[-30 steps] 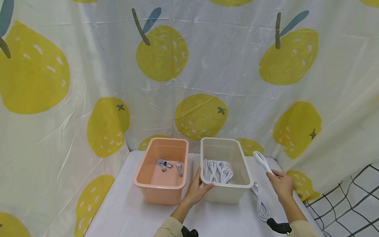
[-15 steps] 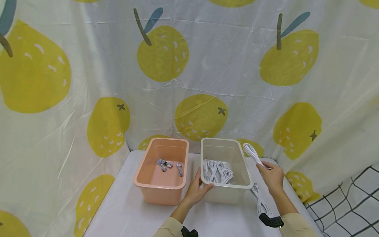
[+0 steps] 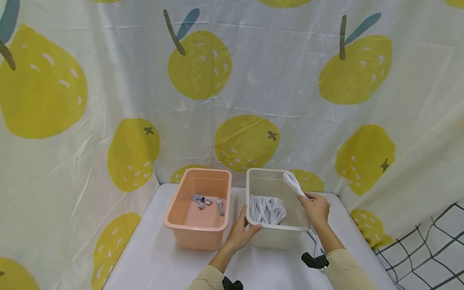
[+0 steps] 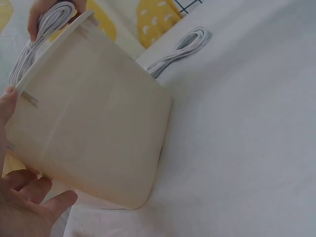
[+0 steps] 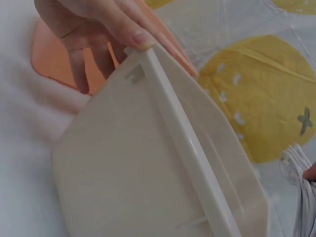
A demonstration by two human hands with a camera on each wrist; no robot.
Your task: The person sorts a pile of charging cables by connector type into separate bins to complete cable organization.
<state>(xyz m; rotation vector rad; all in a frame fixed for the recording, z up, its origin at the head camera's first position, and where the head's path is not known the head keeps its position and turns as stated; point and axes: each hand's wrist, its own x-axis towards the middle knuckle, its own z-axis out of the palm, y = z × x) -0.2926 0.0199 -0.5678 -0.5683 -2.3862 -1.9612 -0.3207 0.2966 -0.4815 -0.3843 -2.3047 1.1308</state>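
At the near left corner of the cream plastic bin (image 3: pixel 275 238), my left hand (image 3: pixel 239 234) grips it, thumb on the rim and fingers along the outer side. My right hand (image 3: pixel 316 209) pinches a coiled white cable (image 3: pixel 293 183), whose looped end reaches over the bin's right rim. Inside that bin lie several bundled white cables (image 3: pixel 266 209). Another white cable bundle (image 4: pixel 185 48) rests on the table to the right of the bin, partly hidden behind my right forearm in the head view.
A peach bin (image 3: pixel 197 240) stands left of the cream one, with small grey cables (image 3: pixel 201 201) inside. Both bins are on a white-covered table (image 3: pixel 145 262). Behind hangs a fruit-print curtain (image 3: pixel 261 72); black wire mesh (image 3: pixel 427 249) is at the right.
My right hand has carried the coiled cable leftward from beside the table's right edge to over the cream bin's right rim. The left hand and both bins have stayed put.
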